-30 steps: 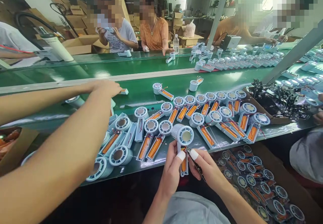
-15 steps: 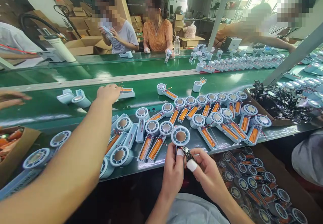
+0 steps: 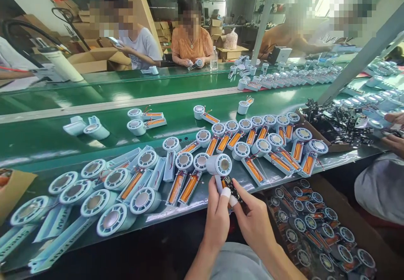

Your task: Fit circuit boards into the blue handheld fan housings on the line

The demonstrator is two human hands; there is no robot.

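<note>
My left hand (image 3: 217, 217) grips the handle of a pale blue handheld fan body (image 3: 220, 165), its round head pointing up over the bench edge. My right hand (image 3: 252, 223) pinches a small black circuit board (image 3: 232, 187) against the fan's open handle. White tape covers a fingertip on each hand. Just beyond lie several more fan bodies with orange batteries (image 3: 189, 187) in their open handles.
A green conveyor belt (image 3: 176, 91) runs across, carrying a few fan bodies (image 3: 142, 122). A box of black circuit boards (image 3: 339, 124) sits at the right. A carton of finished fan bodies (image 3: 315, 229) stands below right. Other people sit across the belt; one person's hand (image 3: 394, 139) is at right.
The neighbour's arm that reached across from the left has withdrawn out of view, leaving two fan bodies on the belt. My hands turned the fan body and pressed the circuit board closer to its handle.
</note>
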